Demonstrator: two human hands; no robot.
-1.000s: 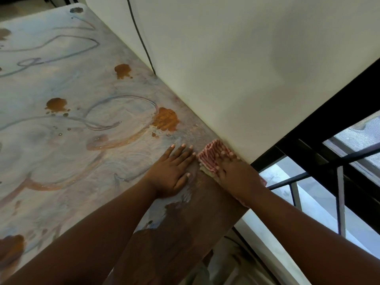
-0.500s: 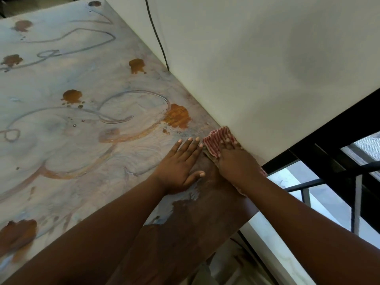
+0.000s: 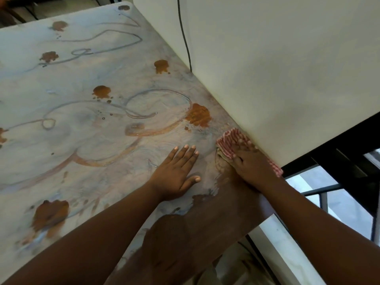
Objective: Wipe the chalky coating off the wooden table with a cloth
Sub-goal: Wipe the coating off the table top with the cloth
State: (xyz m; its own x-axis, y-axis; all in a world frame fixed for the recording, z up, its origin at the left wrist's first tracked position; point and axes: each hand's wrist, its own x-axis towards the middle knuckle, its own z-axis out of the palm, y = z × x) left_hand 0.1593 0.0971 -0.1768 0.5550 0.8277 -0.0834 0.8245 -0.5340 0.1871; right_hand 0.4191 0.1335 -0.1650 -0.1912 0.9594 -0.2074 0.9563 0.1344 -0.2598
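The right hand (image 3: 249, 164) lies flat on a red-and-white striped cloth (image 3: 229, 141), fingers stretched forward and close together, pressing it down on the table (image 3: 222, 219) right where the tabletop meets the wall (image 3: 277, 79). The cloth's far end sticks out past the fingertips, and a strip of it shows along the outer side of the hand, against the base of the wall. The hand does not grip the cloth; it only bears down on it with an open palm.

The left hand (image 3: 176, 173) rests palm down on the table just beside the right one, holding nothing, its fingers straight and slightly apart and the thumb spread out to the side. Both forearms reach in from the near edge.

Most of the tabletop carries a pale, chalky coating (image 3: 67, 85), marked with looping finger-drawn lines and broken by several rusty brown patches (image 3: 198, 116) where the wood shows. The corner nearest the person, under and behind the two hands, is bare dark brown wood, with a ragged border of coating between the left wrist and the cloth.

A thin black cable (image 3: 184, 38) runs down the wall to the table's far edge. To the right, past the table's corner, stands a black metal railing (image 3: 339, 171)
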